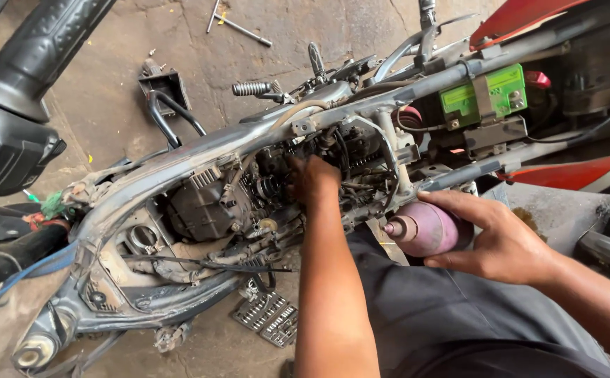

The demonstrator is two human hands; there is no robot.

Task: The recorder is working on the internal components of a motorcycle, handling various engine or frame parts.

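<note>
A stripped motorcycle frame [200, 150] lies across the view with its grimy engine [210, 206] exposed. My left hand [313, 178] reaches into the engine's middle among cables and hoses, and its fingertips are hidden between the parts. Beside the frame, just right of the engine, my right hand [504, 241] grips a pinkish cylindrical can [424, 229]. The can lies sideways with its nozzle end pointing left toward the engine. My dark trousers [445, 308] fill the lower right.
A green battery [483, 98] sits in the frame at upper right, below red bodywork [522, 14]. A black handlebar grip [46, 42] looms at top left. A long metal tool [238, 28] and a ribbed metal plate [270, 318] lie on the dusty concrete floor.
</note>
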